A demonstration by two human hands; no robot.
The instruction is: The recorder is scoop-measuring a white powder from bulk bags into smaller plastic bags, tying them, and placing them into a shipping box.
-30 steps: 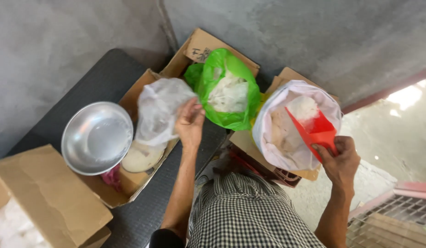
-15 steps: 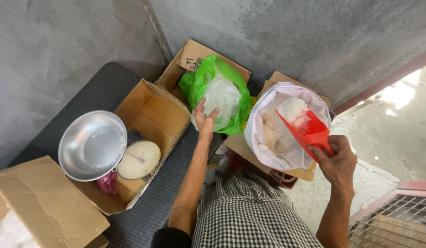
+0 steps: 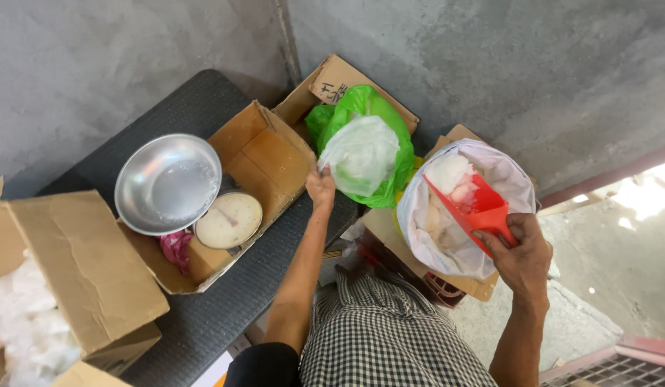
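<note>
Both bare arms reached forward from the body. The left hand was raised ahead with the forearm nearly straight, fingers pinched closed. The right hand sat further out to the side, wrist bent, fingers curled tight in a grip

Shiny smooth metal bowl sits on rough matt cardboard box; beside the box, thin crinkly clear plastic bag, glossy green plastic bag, glossy red plastic scoop; textured dark matt worktop; rough concrete wall.
</note>
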